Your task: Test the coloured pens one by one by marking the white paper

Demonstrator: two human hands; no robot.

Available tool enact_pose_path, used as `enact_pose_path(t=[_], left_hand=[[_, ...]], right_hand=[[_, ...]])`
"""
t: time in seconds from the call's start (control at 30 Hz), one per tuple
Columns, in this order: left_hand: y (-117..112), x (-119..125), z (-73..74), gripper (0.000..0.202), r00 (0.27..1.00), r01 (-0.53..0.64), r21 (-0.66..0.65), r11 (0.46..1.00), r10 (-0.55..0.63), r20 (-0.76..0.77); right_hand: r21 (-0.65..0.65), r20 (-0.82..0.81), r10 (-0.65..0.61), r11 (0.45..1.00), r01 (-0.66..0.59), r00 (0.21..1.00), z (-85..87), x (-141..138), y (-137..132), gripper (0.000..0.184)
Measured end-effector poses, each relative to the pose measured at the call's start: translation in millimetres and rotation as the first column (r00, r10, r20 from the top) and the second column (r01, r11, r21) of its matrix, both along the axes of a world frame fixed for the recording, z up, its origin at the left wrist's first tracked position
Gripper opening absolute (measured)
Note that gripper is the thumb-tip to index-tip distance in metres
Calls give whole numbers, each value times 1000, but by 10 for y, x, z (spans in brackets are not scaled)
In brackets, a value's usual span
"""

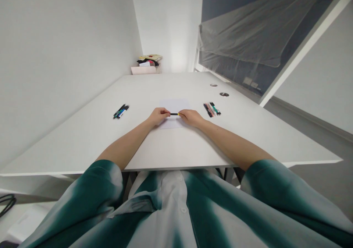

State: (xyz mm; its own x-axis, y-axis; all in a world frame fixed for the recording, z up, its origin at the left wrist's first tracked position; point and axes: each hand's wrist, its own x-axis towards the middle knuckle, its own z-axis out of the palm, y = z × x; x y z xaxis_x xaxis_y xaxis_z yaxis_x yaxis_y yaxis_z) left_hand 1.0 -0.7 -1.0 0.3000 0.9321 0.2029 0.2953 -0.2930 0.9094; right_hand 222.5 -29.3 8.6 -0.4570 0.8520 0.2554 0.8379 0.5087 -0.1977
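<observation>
A slim dark pen [174, 114] with a yellowish-green band near its right end lies level between my two hands. The fingertips of my left hand [158, 116] pinch its left end. At the other end, the fingers of my right hand [191, 117] are closed on it too. Both hands are over a white sheet of paper [171, 125] on the table. To the left lies a small group of pens [120, 112] in black, blue and green. Right of my right hand is another row of pens [211, 109], black, pinkish, white and green.
The white table [154, 148] stretches away in front of me. Two round grommets [224, 94] sit in its right side. A pinkish box [143, 70] with folded cloths stands at the far end. A dark panel under plastic sheeting [242, 38] leans along the right.
</observation>
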Motion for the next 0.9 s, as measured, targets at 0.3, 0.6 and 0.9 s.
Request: enact_pose_path(t=[0.3, 0.6, 0.9], left_hand=[[20, 8, -26, 22, 999, 29, 7, 1000, -29, -19], [10, 15, -2, 25, 999, 42, 25, 999, -42, -1], [27, 23, -22, 21, 999, 42, 47, 998, -41, -23]], right_hand=[[-5, 25, -47, 999, 48, 999, -49, -9, 27, 29], [18, 47, 12, 1000, -13, 999, -7, -23, 2, 33], [31, 14, -12, 999, 12, 1000, -39, -6, 26, 26]])
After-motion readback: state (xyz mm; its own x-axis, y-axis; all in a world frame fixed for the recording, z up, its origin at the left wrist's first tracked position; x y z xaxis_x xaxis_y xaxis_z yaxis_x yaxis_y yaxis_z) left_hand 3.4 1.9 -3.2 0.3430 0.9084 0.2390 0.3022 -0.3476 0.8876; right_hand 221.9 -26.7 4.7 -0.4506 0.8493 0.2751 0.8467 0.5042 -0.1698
